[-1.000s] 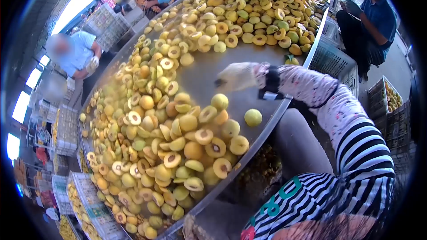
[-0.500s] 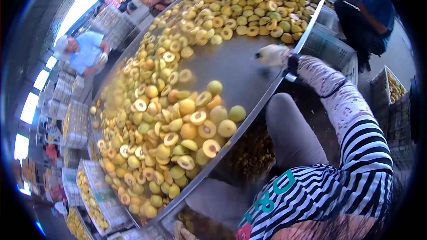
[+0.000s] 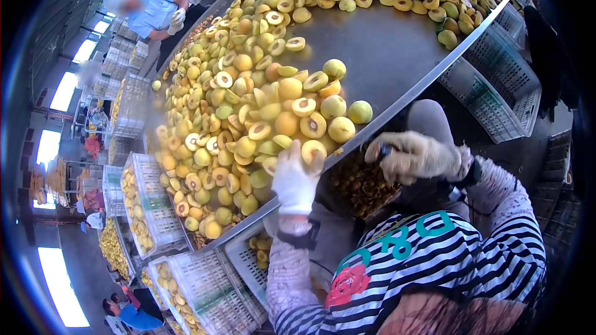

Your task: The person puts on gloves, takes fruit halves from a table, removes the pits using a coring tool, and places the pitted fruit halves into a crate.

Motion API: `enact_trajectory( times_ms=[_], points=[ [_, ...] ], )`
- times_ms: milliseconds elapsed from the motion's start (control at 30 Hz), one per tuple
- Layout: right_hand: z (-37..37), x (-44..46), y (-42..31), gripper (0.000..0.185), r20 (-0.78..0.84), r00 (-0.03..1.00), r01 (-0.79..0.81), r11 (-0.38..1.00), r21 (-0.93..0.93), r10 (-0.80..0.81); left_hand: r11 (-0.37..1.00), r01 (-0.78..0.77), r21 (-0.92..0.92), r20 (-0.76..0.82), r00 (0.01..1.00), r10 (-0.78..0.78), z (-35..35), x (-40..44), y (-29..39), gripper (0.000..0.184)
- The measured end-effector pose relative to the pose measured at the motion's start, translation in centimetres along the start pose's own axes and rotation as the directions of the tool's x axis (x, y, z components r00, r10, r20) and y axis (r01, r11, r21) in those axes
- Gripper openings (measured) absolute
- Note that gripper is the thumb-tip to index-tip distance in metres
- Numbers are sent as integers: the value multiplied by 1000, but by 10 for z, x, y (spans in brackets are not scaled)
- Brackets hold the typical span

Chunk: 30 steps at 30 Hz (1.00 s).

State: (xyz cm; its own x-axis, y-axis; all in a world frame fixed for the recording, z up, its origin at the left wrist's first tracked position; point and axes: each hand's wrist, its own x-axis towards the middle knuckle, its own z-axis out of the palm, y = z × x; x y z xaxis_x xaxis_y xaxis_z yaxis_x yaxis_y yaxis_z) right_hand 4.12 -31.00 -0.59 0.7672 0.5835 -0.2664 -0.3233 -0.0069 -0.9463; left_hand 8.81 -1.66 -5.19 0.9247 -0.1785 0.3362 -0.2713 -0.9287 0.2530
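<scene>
My left hand (image 3: 297, 181), in a white glove, reaches over the table's near rim to the fruit pile. Its fingers are stretched and apart, touching a peach half (image 3: 315, 147) at the pile's edge; the contact is partly hidden. My right hand (image 3: 413, 156), in a worn, stained glove, is closed round a small black-handled tool (image 3: 385, 149) in front of my knee; its working end cannot be made out. Whole and halved yellow peaches (image 3: 248, 111), some with brown pits showing, are heaped on the metal table (image 3: 385, 43).
The raised metal rim (image 3: 434, 71) runs between me and the table. Cut scraps (image 3: 363, 189) lie below it. Plastic crates (image 3: 490, 96) stand at the right, fruit-filled crates (image 3: 149, 205) at the left. A co-worker in a light blue shirt (image 3: 155, 9) stands across the table.
My right hand has drawn back from the tabletop to in front of my knee. My left hand has come up from the bottom edge to the fruit. The view has shifted.
</scene>
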Motion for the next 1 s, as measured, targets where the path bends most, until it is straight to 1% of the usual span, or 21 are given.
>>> enact_trajectory(
  times_ms=[33, 67, 100, 133, 167, 200, 233, 267, 333, 367, 400, 433, 467, 533, 567, 667, 700, 800, 900, 933, 1000],
  points=[
    [15, 0, 10, 40, 25, 996, -81, 996, 28, 80, 1000, -14, -1, 69, 997, 14, 10, 10, 3, 41],
    [23, 1, 21, 39, 65, 993, -102, 995, 7, 102, 999, -32, -3, 140, 990, 32, 20, 17, 2, 42],
    [35, 7, 37, 37, 19, 999, -44, 999, -6, 45, 988, -70, -138, 73, 994, 81, 29, 19, -3, 39],
    [44, 13, 50, 37, -24, 1000, 9, 1000, -23, -10, 969, -135, -206, 47, 988, 147, 33, 22, -8, 37],
    [47, 17, 55, 36, -53, 999, -2, 1000, 25, 3, 885, 34, -464, 124, 992, 27, 37, 17, -11, 33],
    [49, 21, 55, 36, -76, 997, -10, 998, 69, 16, 714, 208, -668, 225, 972, -73, 38, 12, -14, 29],
    [52, 20, 42, 36, -150, 989, -4, 999, 36, 10, 427, 282, -859, 234, 959, -162, 19, 5, 7, 21],
    [55, 22, 34, 35, -154, 987, 42, 999, 29, -37, 364, 279, -889, 231, 958, -171, 6, -2, 9, 17],
    [63, 33, 32, 34, -33, 998, 49, 998, -33, -50, -15, 337, -941, 327, 899, -290, -14, -22, 25, 25],
    [70, 39, 29, 35, 7, 999, -46, 997, -62, 46, -192, 287, -938, 337, 883, -327, -2, -39, 21, 24],
    [76, 43, 27, 35, 48, 988, -141, 985, -98, 146, -340, 305, -889, 414, 853, -317, -1, -50, 22, 23],
    [79, 49, 37, 39, 102, 982, -153, 987, -41, 156, -426, 253, -869, 419, 833, -360, 2, -59, 28, 24],
    [83, 55, 48, 39, 103, 982, -157, 987, -32, 160, -505, 195, -841, 428, 810, -400, 3, -65, 34, 28],
    [90, 62, 64, 41, 89, 983, -162, 987, -6, 162, -570, 178, -802, 491, 740, -460, 4, -70, 30, 36],
    [90, 63, 66, 43, 102, 978, -181, 983, -32, 183, -603, 165, -781, 520, 706, -481, 5, -71, 28, 40],
    [96, 64, 53, 45, 93, 968, -225, 969, -101, 234, -566, 243, -788, 563, 657, -502, -9, -64, 30, 49],
    [97, 64, 57, 45, 78, 971, -218, 970, -110, 227, -569, 268, -777, 584, 645, -493, -5, -63, 28, 51],
    [100, 69, 73, 47, 36, 980, -187, 971, -149, 195, -552, 282, -784, 585, 631, -509, -2, -62, 29, 50],
    [104, 72, 82, 47, 38, 989, -138, 975, -176, 146, -459, 327, -826, 554, 615, -561, 1, -65, 32, 49],
    [105, 74, 87, 47, 52, 990, -118, 978, -170, 129, -410, 369, -834, 548, 644, -534, 3, -67, 30, 48],
    [103, 74, 86, 47, 110, 972, -194, 975, -111, 206, -303, 447, -842, 540, 695, -475, 6, -70, 21, 46]
  ],
)
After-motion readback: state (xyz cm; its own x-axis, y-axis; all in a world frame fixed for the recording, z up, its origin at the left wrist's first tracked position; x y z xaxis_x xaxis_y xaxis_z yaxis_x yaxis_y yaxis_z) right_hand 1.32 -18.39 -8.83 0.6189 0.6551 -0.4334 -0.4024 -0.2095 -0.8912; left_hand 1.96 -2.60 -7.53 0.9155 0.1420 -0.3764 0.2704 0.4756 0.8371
